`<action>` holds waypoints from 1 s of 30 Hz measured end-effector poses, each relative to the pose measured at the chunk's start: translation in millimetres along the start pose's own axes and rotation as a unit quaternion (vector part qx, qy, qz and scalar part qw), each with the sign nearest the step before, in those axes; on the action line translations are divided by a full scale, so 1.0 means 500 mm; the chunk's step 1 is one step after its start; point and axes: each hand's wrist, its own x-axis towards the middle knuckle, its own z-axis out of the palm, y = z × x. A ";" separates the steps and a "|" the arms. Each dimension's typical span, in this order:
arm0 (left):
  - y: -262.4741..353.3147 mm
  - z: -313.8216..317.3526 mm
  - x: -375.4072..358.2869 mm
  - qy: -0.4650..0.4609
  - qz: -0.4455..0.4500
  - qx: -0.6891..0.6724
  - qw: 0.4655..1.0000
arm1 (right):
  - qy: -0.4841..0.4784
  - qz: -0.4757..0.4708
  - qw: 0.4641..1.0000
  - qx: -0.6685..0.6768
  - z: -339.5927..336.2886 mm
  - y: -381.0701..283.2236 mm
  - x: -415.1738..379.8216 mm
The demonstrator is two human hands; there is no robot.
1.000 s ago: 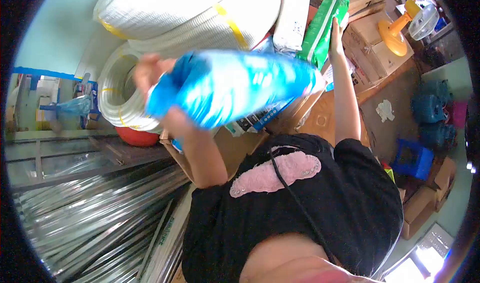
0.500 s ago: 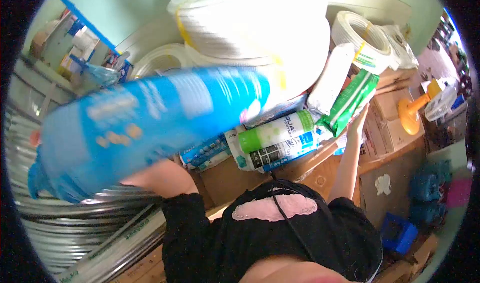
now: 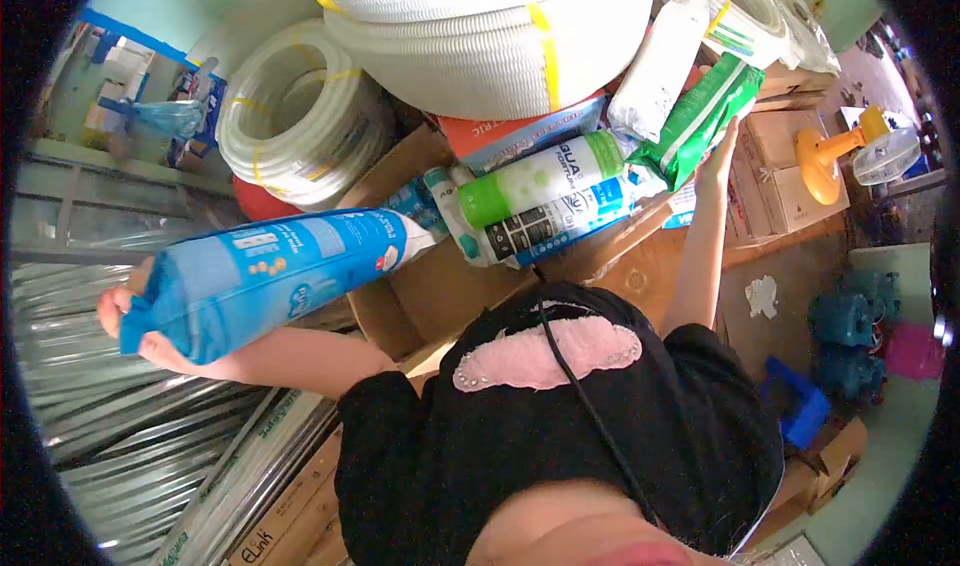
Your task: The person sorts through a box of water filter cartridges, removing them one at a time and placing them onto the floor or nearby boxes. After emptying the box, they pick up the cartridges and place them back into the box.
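Observation:
A long blue plastic pack with white lettering lies across my left hand, whose fingers curl round its outer left end. The pack's other end hangs over the open cardboard box, near the packs in it. On the right, my right hand grips the side of a green packet, with part of the fingers hidden behind it. Beside that packet are a white pack, a green-and-white pack labelled AQUA and a black-and-blue pack.
Large coils of white corrugated hose and a smaller coil stand behind the box. Grey pipes lie at the left. To the right are cartons, an orange object and a blue plastic crate.
My left hand has brought the blue pack down and away from the camera, towards the box. The view has shifted. My right hand stays at the green packet.

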 end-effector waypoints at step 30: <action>0.251 -0.100 -0.377 -0.275 -0.448 0.220 0.822 | -0.875 0.022 0.428 -0.225 0.286 0.033 -0.636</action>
